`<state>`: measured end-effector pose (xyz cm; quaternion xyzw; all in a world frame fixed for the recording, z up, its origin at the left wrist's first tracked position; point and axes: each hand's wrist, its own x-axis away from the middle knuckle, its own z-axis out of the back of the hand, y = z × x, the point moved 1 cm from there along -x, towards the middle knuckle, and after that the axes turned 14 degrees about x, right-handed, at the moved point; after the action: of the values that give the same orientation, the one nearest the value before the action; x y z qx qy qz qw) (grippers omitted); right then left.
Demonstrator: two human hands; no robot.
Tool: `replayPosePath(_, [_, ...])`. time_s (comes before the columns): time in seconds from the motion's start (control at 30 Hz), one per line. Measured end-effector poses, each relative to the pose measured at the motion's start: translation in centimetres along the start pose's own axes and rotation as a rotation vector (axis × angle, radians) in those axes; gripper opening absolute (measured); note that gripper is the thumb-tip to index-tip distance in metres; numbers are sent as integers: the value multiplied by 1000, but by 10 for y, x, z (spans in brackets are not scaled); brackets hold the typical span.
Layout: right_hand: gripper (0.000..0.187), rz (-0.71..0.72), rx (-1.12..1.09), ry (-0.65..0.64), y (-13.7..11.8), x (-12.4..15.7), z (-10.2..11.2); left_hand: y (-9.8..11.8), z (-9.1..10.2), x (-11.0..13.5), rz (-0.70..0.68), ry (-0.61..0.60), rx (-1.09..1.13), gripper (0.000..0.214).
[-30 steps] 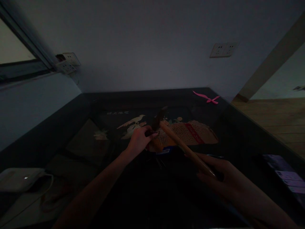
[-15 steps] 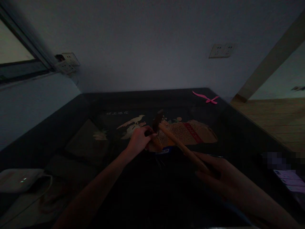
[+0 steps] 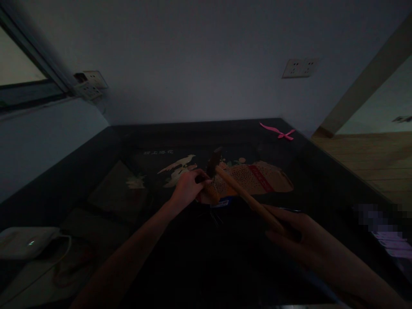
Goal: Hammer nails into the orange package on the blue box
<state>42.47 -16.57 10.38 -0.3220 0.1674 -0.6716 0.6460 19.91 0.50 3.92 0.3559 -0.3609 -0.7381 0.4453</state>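
Observation:
My right hand [image 3: 296, 234] is wrapped round the wooden handle of a hammer [image 3: 246, 195]. The dark hammer head [image 3: 215, 161] is just above the fingertips of my left hand [image 3: 189, 184]. Those fingers pinch what looks like a thin nail, hard to see in the dim light, over a small brown block [image 3: 210, 195]. Beneath and to the right lies a tan, dotted, flat piece with a red band [image 3: 260, 178]. A blue packet [image 3: 222, 202] shows at the block's front edge. Several thin nails [image 3: 216, 219] lie on the dark tabletop nearer to me.
The dark table [image 3: 193, 133] stands against a wall. A pink ribbon [image 3: 283, 135] is at its far right corner. On the left sits a white device with a cable [image 3: 28, 242]; a phone-like object [image 3: 391, 244] lies at the right. Wall sockets [image 3: 299, 68] are above.
Almost nothing differs. The hammer head has shifted very slightly, and both hands keep about the same place.

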Motion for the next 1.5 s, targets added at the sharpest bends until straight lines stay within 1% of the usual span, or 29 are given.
replayPosePath(0.07, [49, -68, -112, 3, 3, 4, -2, -1, 0, 1, -43, 8, 10, 2])
replayPosePath(0.17, [47, -169, -313, 126, 13, 8, -12, -4, 1, 1, -113, 5, 12, 3])
replayPosePath(0.23, [47, -189, -453, 186, 24, 9, -24, -5, 1, 1, -147, -14, 7, 5])
replayPosePath(0.3, [52, -158, -575, 166, 38, 7, -37, -2, 5, 1, -196, -30, -16, 13])
replayPosePath(0.37, [53, -97, -670, 141, 51, 5, -49, 8, 12, 2, -258, -24, -34, 24])
replayPosePath(0.43, [50, -57, -755, 148, 62, 3, -59, 24, 24, 7, -323, 22, -34, 28])
replayPosePath(0.47, [48, -45, -797, 157, 66, 3, -63, 34, 30, 12, -356, 61, -35, 26])
replayPosePath(0.53, [46, -28, -860, 167, 71, 2, -69, 51, 42, 28, -437, 137, -65, 13])
replayPosePath(0.57, [47, -22, -881, 165, 72, 2, -71, 57, 46, 38, -466, 145, -100, 7])
replayPosePath(0.6, [48, -23, -893, 165, 72, 2, -72, 60, 47, 49, -483, 103, -127, 3])
replayPosePath(0.63, [50, -29, -895, 164, 73, 3, -73, 60, 47, 59, -502, 27, -132, 7])
replayPosePath(0.7, [51, -54, -890, 163, 72, 4, -73, 50, 37, 77, -447, -257, -155, 10])
replayPosePath(0.73, [51, -70, -888, 171, 72, 5, -73, 40, 30, 84, -388, -363, -199, 10])
replayPosePath(0.77, [51, -77, -888, 179, 71, 6, -73, 30, 22, 89, -323, -412, -263, 9])
replayPosePath(0.8, [50, -69, -889, 175, 71, 6, -73, 18, 15, 92, -258, -403, -348, 9])
replayPosePath(0.83, [49, -56, -891, 165, 70, 6, -73, 8, 7, 93, -202, -360, -446, 9])
replayPosePath(0.87, [48, -38, -894, 154, 70, 7, -74, -1, 0, 93, -168, -313, -526, 10])
replayPosePath(0.93, [45, 0, -897, 128, 70, 6, -74, -13, -11, 92, -129, -257, -639, 14])
replayPosePath(1.03, [42, 24, -893, 126, 72, 5, -75, -21, -22, 88, -121, -273, -726, 16])
replayPosePath(1.13, [43, 37, -885, 131, 75, 4, -76, -23, -27, 86, -130, -301, -780, 20])
replayPosePath(1.23, [43, 53, -891, 140, 76, 3, -76, -23, -27, 85, -122, -314, -818, 23])
replayPosePath(1.33, [41, 65, -910, 150, 75, 2, -76, -21, -19, 87, -95, -317, -817, 23])
replayPosePath(1.5, [42, 72, -928, 145, 74, 2, -76, -19, 0, 92, -59, -305, -682, 20])
